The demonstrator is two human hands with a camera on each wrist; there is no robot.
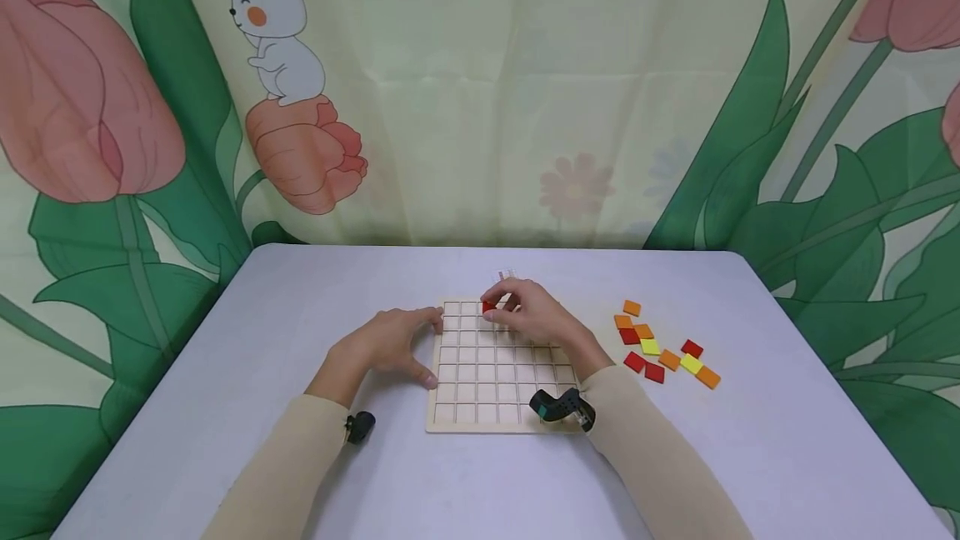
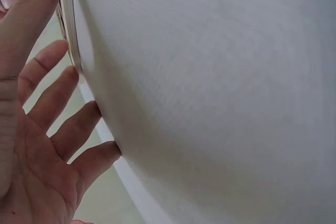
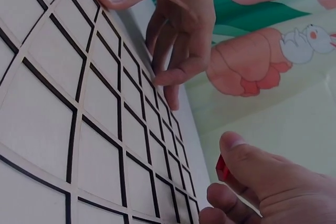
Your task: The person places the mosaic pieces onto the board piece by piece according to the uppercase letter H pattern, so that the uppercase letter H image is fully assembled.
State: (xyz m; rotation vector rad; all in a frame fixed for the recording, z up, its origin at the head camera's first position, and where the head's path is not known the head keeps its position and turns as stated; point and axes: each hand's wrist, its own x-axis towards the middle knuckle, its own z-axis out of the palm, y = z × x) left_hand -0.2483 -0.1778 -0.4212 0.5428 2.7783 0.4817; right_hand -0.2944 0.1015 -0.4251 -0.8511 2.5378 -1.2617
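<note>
A pale wooden board with a raised square grid [image 1: 467, 372] lies on the table in front of me. My right hand [image 1: 531, 311] pinches a small red tile [image 1: 487, 307] between thumb and fingers, over the board's far rows. That tile [image 3: 222, 169] appears edge-on in the right wrist view, partly covered by the thumb. On the board's left edge rests my left hand [image 1: 393, 342], its thumb and fingers spread apart and fairly straight. The left wrist view has the left hand's fingers [image 2: 73, 132] extended beside the board's edge. My right hand and forearm hide some squares.
Right of the board lie several loose square tiles: orange [image 1: 632, 307], yellow [image 1: 649, 347] and red [image 1: 654, 372]. A small printed piece [image 1: 508, 274] shows just beyond the board's far edge, partly behind the right hand. A patterned curtain [image 1: 465, 107] hangs behind the white table [image 1: 360, 273].
</note>
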